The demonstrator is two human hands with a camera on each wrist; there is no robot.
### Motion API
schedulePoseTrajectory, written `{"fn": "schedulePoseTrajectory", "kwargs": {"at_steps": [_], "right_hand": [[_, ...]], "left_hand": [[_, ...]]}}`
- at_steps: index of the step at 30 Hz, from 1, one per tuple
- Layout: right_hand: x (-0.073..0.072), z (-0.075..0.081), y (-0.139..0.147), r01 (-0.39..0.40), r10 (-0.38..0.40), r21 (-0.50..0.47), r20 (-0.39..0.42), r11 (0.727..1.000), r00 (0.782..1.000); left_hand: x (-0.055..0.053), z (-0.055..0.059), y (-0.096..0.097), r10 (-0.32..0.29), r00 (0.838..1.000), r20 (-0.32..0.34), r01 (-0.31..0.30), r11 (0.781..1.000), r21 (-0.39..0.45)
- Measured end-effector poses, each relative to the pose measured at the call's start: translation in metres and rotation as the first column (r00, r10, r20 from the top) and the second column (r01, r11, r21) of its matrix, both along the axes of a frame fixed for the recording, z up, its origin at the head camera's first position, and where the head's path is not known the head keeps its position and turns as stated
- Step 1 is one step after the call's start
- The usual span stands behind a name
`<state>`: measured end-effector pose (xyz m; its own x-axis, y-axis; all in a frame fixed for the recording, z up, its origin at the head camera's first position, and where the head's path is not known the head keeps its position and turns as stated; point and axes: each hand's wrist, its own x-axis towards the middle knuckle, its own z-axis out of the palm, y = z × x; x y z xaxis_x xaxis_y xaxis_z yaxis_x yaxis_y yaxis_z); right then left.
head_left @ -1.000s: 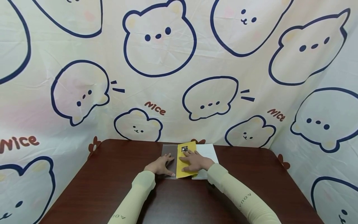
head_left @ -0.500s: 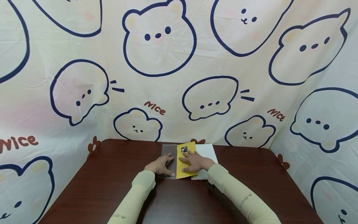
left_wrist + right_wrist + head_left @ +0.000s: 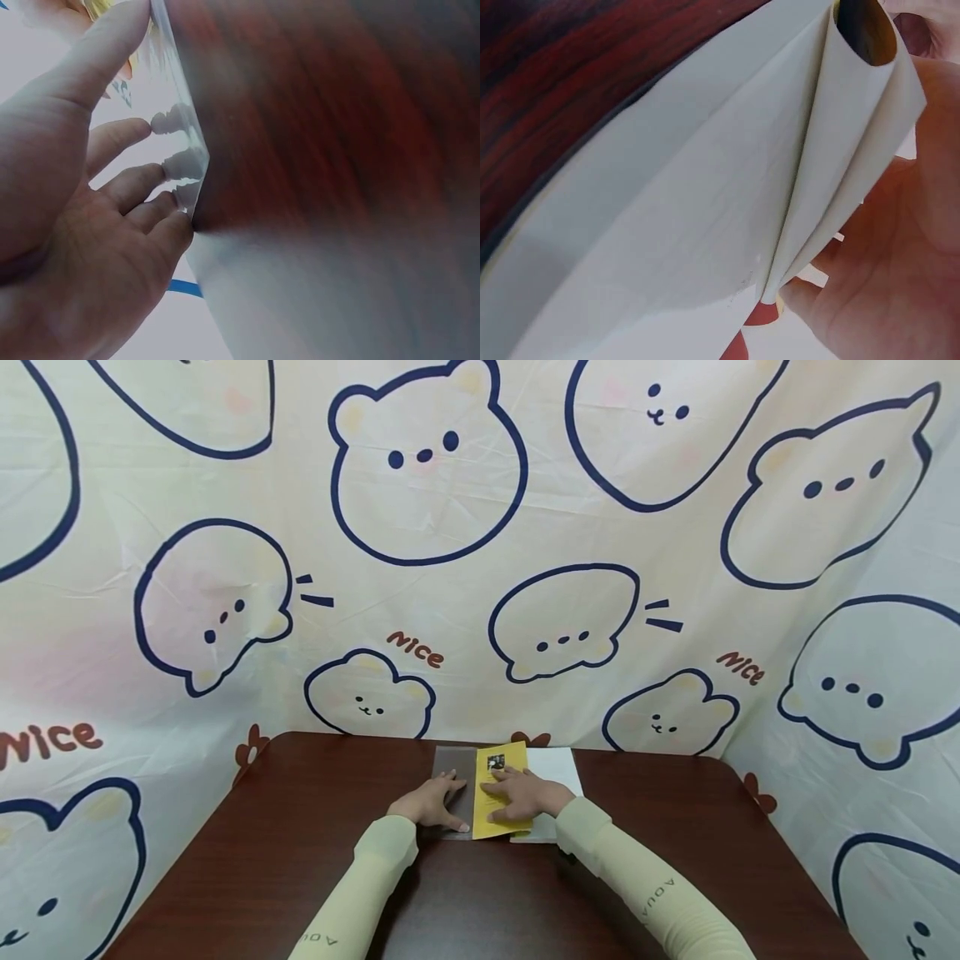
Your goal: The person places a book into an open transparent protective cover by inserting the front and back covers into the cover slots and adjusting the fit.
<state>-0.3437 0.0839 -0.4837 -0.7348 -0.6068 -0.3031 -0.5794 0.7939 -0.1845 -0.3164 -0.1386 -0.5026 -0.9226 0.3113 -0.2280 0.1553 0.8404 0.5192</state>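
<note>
A book or booklet lies opened out at the far side of the table. Its left part is a clear plastic sheet [image 3: 455,760], a yellow printed flap [image 3: 514,754] with a small dark picture stands in the middle, and white pages [image 3: 557,765] show at the right. My left hand [image 3: 427,802] rests on the plastic with fingers spread; in the left wrist view the plastic edge [image 3: 178,82] runs past the fingertips. My right hand [image 3: 525,795] presses on the yellow flap, fingers extended. Seen from the right wrist, white leaves [image 3: 705,195] bow and fold beside that hand.
The dark red-brown wooden table [image 3: 480,902] spreads around the book, its far edge just behind it. A pale cloth [image 3: 427,610] printed with bear outlines hangs behind and at both sides.
Both hands stay in place. The yellow flap has shifted very slightly, and the white pages on the right look plainer, with their lower edge reaching a little nearer.
</note>
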Motion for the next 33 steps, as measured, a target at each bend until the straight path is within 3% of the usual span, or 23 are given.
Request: {"fn": "schedulePoseTrajectory", "kwargs": {"at_steps": [12,33], "right_hand": [[0.0010,-0.0021,0.0026,0.022,-0.022,-0.019,0.005,1.000,1.000],[-0.0067,-0.0079,0.0048,-0.015,0.016,-0.052,0.034,0.999,0.999]], "left_hand": [[0.0020,0.0023,0.0022,0.010,1.000,-0.006,-0.010,1.000,-0.017],[0.0018,0.0020,-0.0005,0.007,1.000,0.014,-0.007,1.000,0.004]]}}
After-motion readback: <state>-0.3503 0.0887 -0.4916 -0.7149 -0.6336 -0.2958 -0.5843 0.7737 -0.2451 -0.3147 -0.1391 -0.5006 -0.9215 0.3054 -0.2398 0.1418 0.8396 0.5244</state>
